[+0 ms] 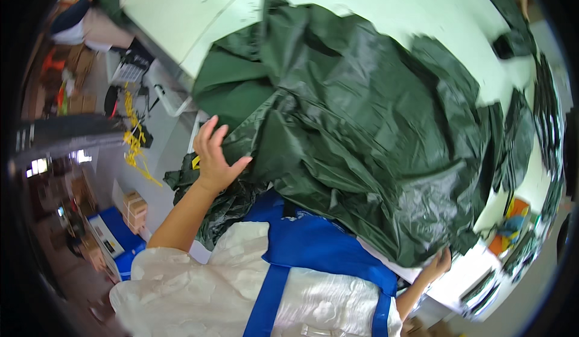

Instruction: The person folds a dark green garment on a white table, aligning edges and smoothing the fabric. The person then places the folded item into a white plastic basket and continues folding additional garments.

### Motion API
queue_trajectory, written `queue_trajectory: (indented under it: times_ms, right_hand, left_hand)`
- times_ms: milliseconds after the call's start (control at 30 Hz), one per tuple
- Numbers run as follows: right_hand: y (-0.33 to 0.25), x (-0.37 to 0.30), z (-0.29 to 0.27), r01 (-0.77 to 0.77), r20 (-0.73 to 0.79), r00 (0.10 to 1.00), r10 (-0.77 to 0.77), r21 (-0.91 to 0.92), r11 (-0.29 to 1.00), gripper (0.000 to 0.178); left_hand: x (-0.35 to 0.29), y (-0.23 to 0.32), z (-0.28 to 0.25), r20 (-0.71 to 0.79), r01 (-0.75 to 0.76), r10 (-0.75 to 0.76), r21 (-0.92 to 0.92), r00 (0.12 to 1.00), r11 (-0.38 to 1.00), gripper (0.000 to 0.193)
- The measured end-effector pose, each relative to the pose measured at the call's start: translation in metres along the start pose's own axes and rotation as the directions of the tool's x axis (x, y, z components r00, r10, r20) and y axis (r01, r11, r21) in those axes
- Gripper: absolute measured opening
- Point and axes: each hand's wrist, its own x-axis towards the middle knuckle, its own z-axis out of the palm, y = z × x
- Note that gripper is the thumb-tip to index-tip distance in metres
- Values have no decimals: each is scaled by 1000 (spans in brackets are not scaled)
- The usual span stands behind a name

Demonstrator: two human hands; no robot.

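Observation:
A large dark green, shiny waterproof cloth (362,114) lies rumpled over the white table, with deep folds across it. Its near edge hangs toward my body. At its left edge is my left hand (218,159), open, fingers spread and thumb apart, holding nothing; whether it touches the cloth is hard to tell. My right hand (438,266) is at the near right corner of the cloth, its fingers closed on the edge. Part of that hand is hidden under the fabric.
The white table (199,5) reaches far ahead. More folded dark green pieces (518,138) lie along its right side, near a colourful item (512,225). Below my left hand hangs a bunched dark green piece (226,213). Yellow strapping (134,138) and a carton (134,210) are at the left. Another person (99,26) is at the far left.

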Motion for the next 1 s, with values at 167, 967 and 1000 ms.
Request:
queue_trajectory:
  times_ms: [167, 967, 1000]
  right_hand:
    - [27, -57, -21, -731, -282, 682, 675, -223, 645, 41]
    - [51, 208, -176, -316, -178, 881, 439, 470, 825, 26]
    - [74, 199, -168, -351, -165, 865, 474, 478, 806, 26]
  left_hand:
    - [-76, -73, 5, 137, 361, -340, -180, 930, 915, 109]
    - [256, -124, -83, 45, -57, 84, -423, 995, 905, 81]
    - [224, -142, -70, 38, 58, -48, -356, 998, 933, 79]
